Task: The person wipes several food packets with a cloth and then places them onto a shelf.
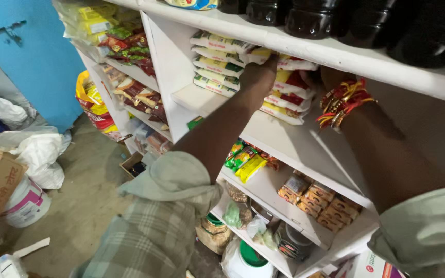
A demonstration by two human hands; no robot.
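Seen from above, a person reaches both arms into a white shelf unit stocked with packaged food. The left hand lies on the right stack of flat packets, red, yellow and white, in a mid-height compartment; its fingers curl over the top packet, just under the shelf board above. Whether that grip actually pinches a packet or only presses on it cannot be told, since the fingertips are hidden. The right hand, with red and gold threads tied around its wrist, is farther back in the same compartment, at the right end of that stack; its fingers are out of sight behind the board, so its grip cannot be told either. The packets lie flat, long sides running left to right along the shelf, short ends facing outward toward the person. A second stack of green and white packets sits just left of the left hand, touching the first stack. The left hand is the nearer one to both stacks.
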